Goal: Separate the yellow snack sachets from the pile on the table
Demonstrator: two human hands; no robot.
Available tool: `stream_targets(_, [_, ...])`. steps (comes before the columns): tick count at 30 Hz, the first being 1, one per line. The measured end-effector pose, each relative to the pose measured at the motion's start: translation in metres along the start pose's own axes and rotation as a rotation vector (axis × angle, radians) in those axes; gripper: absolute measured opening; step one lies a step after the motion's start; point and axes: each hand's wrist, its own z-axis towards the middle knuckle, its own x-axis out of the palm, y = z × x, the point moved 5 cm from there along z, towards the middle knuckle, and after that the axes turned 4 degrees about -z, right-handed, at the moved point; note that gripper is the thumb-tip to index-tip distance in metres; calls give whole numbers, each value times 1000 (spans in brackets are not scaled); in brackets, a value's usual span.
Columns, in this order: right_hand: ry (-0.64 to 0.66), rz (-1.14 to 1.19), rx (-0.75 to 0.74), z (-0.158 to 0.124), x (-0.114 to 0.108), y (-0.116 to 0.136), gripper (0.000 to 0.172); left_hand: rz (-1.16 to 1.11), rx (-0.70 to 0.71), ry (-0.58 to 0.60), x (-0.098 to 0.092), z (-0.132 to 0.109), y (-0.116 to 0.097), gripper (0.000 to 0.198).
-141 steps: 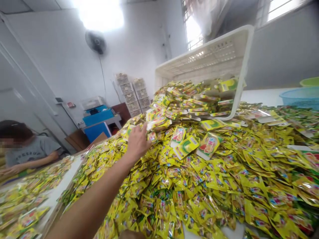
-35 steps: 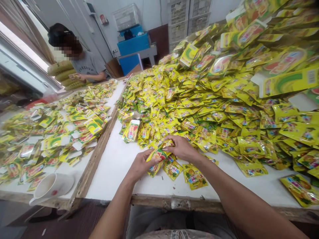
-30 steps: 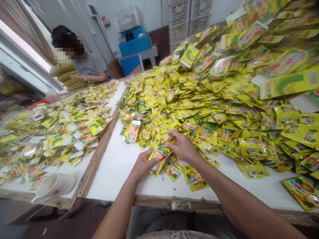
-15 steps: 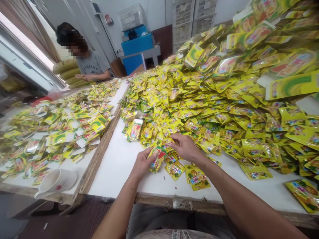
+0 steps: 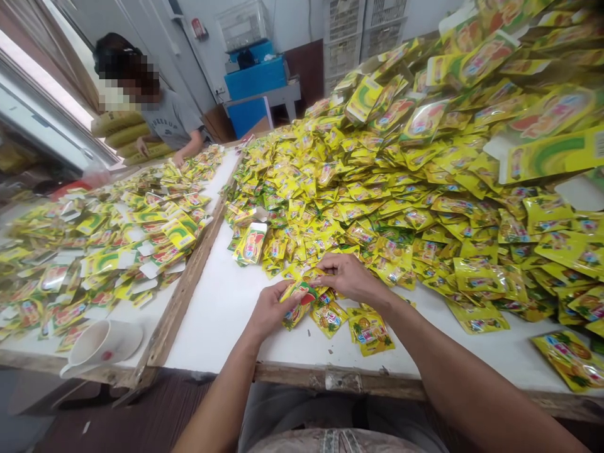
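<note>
My left hand (image 5: 270,309) is closed round a small yellow and green carton (image 5: 298,305) printed with a watermelon slice, holding it tilted just above the white tabletop. At the carton's upper end, the fingers of my right hand (image 5: 346,275) pinch a yellow sachet (image 5: 309,275), largely covered by the fingers. Whether the sachet is partly inside the carton I cannot tell. Just below my right hand lie loose pineapple-printed sachets (image 5: 329,318). Another small carton (image 5: 251,244) leans on the pile beyond my left hand.
A large heap of sachets (image 5: 377,201) with cartons on top rises across the right side. Left of a wooden strip (image 5: 189,277) lie many cartons (image 5: 127,239) and a white mug (image 5: 106,343). A co-worker (image 5: 170,126) is at the far left.
The carton in my left hand has tipped, and its printed face shows less. My right hand stays close to its end. The co-worker's hands have moved apart, one reaching to the cartons.
</note>
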Motion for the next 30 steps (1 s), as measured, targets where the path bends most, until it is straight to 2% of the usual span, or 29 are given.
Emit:
stream_targets(2, [-17,133,112,1,5,-5,25,-38,-19,11,0,0,2,33])
stream_targets(4, [-105,270,220,1,10,-11,26,-83,-44,9,0,1,4,35])
stream_targets(6, [-167,344,252,1,14,-12,27,-140,-72,-8,-1,2,6,36])
stream_targets(10, [-112,248,173,-1,18,-3,23,-258,-81,-46,-3,3,8,40])
stream_targets(13, [-207,85,120,-6,11,5,19,-322,-42,-63,-3,4,7,42])
stream_targets(15, [-217,20,101,-8,12,9,16,-354,-26,-64,-3,4,5,41])
stream_targets(20, [21,94,48,-10,33,19,18,-478,-64,-47,-2,-2,5,36])
stream_targets(23, [77,157,23,-10,41,23,16,-552,-78,-57,-5,-6,4,34])
stream_targets(26, [0,207,24,-9,43,26,19,-604,-64,-102,-11,-8,1,36])
stream_targets(30, [-161,26,38,-7,41,34,23,-650,-10,-136,-21,-8,-7,39])
